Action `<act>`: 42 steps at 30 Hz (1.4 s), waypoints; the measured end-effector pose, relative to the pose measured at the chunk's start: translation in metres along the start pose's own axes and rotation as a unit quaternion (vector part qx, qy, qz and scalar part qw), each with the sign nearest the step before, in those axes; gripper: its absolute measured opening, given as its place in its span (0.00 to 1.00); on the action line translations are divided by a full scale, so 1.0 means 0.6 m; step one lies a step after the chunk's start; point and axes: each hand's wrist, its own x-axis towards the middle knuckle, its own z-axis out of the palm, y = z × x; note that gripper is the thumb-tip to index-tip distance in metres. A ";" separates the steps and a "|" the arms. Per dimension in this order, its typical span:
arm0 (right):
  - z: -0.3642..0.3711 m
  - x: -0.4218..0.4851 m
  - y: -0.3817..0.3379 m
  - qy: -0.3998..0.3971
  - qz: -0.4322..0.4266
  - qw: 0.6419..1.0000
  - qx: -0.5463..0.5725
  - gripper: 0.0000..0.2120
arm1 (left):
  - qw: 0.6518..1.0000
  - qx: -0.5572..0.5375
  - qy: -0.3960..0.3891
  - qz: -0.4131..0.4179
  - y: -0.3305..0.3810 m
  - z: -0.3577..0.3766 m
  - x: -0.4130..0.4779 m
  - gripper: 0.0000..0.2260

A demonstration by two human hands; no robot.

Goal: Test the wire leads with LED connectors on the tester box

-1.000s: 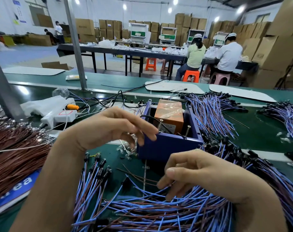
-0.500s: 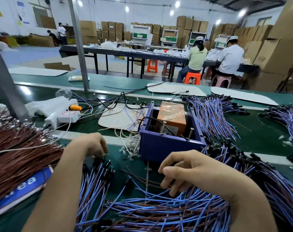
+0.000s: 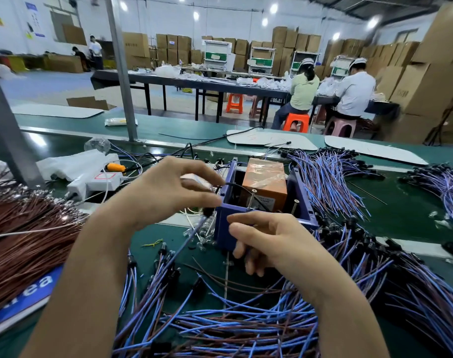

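Observation:
The tester box (image 3: 305,205) is an open blue box with an orange block and two upright screws inside. My left hand (image 3: 166,192) pinches the black LED connector of a blue wire lead (image 3: 191,233), held just left of the box's front corner. My right hand (image 3: 266,241) hovers in front of the box with fingers curled; whether it grips the lead's other end I cannot tell. Piles of blue and brown wire leads (image 3: 233,329) with black connectors lie beneath my hands.
A brown wire bundle (image 3: 21,244) lies at left over a blue card (image 3: 21,303). More blue leads (image 3: 326,182) are heaped right of the box. A white power strip (image 3: 101,182) sits behind my left hand. Metal posts (image 3: 122,73) rise from the green bench. People sit beyond.
My left hand dropped to the lead pile, then rose with one lead toward the box's left corner. My right hand lifted slightly closer to the box front.

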 end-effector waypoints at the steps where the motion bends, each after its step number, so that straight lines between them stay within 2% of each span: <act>1: 0.003 0.000 0.000 -0.002 -0.015 1.000 0.015 0.07 | 1.000 -0.014 0.006 0.024 0.014 0.015 -0.001 0.10; 3: 0.005 0.000 -0.002 0.001 -0.045 0.998 0.054 0.05 | 0.996 -0.049 0.025 0.065 0.033 0.043 0.000 0.08; 6: -0.005 -0.002 -0.004 0.035 -0.069 0.991 0.112 0.09 | 0.993 -0.077 0.031 0.084 0.042 0.072 0.004 0.12; 9: -0.025 -0.006 -0.009 0.080 -0.075 0.972 0.209 0.10 | 0.993 -0.105 -0.045 0.029 0.045 0.094 0.004 0.18; 12: -0.049 -0.011 -0.012 0.147 -0.074 0.943 0.288 0.12 | 0.988 -0.092 -0.127 -0.006 0.044 0.104 0.002 0.13; 16: -0.099 -0.026 0.007 0.242 -0.086 0.907 0.333 0.11 | 0.986 -0.013 -0.165 0.002 0.038 0.086 0.002 0.06; 18: -0.131 -0.034 0.030 0.333 -0.078 0.902 0.263 0.13 | 0.988 0.022 -0.155 -0.012 0.032 0.067 0.003 0.06; 21: -0.169 -0.041 0.071 0.462 -0.009 0.886 0.028 0.14 | 0.986 0.082 -0.144 -0.031 0.016 0.033 0.003 0.06; 23: -0.184 -0.043 0.095 0.492 0.025 0.867 -0.072 0.13 | 0.982 0.113 -0.146 -0.038 0.006 0.013 0.000 0.05; 27: -0.188 -0.039 0.108 0.516 0.064 0.844 -0.131 0.13 | 0.992 0.088 -0.087 -0.027 -0.006 -0.005 0.000 0.05; 29: -0.183 -0.032 0.102 0.522 0.083 0.831 -0.174 0.14 | 0.995 0.067 -0.068 -0.011 -0.006 0.001 0.004 0.05; 31: -0.174 -0.026 0.090 0.523 0.103 0.818 -0.218 0.23 | 0.996 0.062 -0.062 0.007 -0.002 0.012 0.008 0.05; 33: -0.159 -0.026 0.070 0.525 0.079 0.815 -0.230 0.29 | 0.997 0.051 -0.056 0.022 0.003 0.024 0.011 0.04; 34: -0.151 -0.027 0.058 0.512 0.043 0.833 -0.205 0.27 | 0.998 0.035 -0.051 0.027 0.005 0.029 0.012 0.04; 35: -0.139 -0.029 0.044 0.476 0.001 0.866 -0.150 0.24 | 0.999 0.012 -0.044 0.029 0.008 0.035 0.012 0.03; 37: -0.108 -0.036 0.017 0.343 -0.067 0.937 -0.014 0.19 | 0.998 -0.044 -0.034 0.030 0.013 0.046 0.013 0.02; 38: -0.094 -0.036 0.007 0.279 -0.091 0.956 0.019 0.17 | 0.997 -0.069 -0.033 0.029 0.016 0.052 0.014 0.02; 40: -0.065 -0.034 -0.010 0.189 -0.139 0.972 0.027 0.11 | 0.993 -0.108 -0.031 0.028 0.021 0.065 0.016 0.02; 42: -0.041 -0.028 -0.019 0.157 -0.180 0.971 -0.004 0.08 | 0.990 -0.140 -0.024 0.026 0.023 0.078 0.019 0.01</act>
